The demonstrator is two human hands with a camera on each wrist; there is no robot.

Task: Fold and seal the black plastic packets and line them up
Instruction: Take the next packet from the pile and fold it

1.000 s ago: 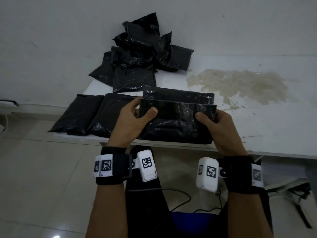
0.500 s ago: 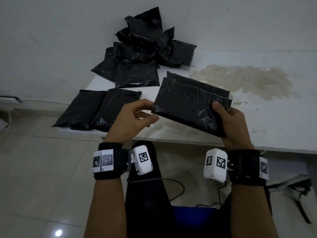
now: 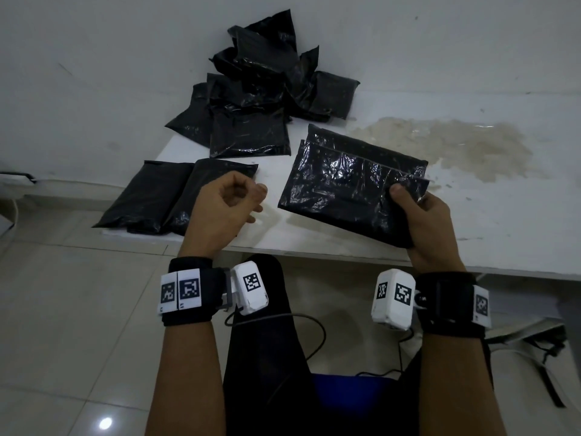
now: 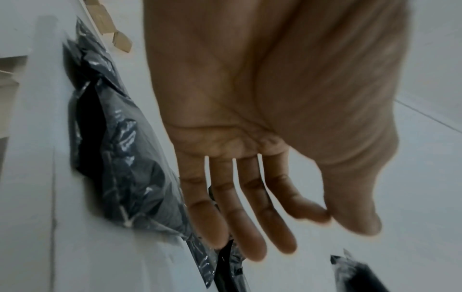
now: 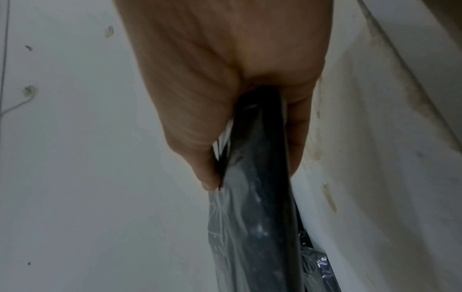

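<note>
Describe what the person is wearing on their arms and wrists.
Both forearms are bare, with no sleeves. Each wrist carries a wide black strap: the left strap and the right strap bear white tags printed with black square-pattern markers. A white boxy camera unit with a similar marker sits on each inner wrist; a thin dark cable trails from the left one.

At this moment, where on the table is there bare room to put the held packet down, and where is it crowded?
Bare white top lies along the near edge, between the two lined-up packets and the held packet in the right hand. More lies right of the stain. The far left corner is crowded by the packet pile.
</note>
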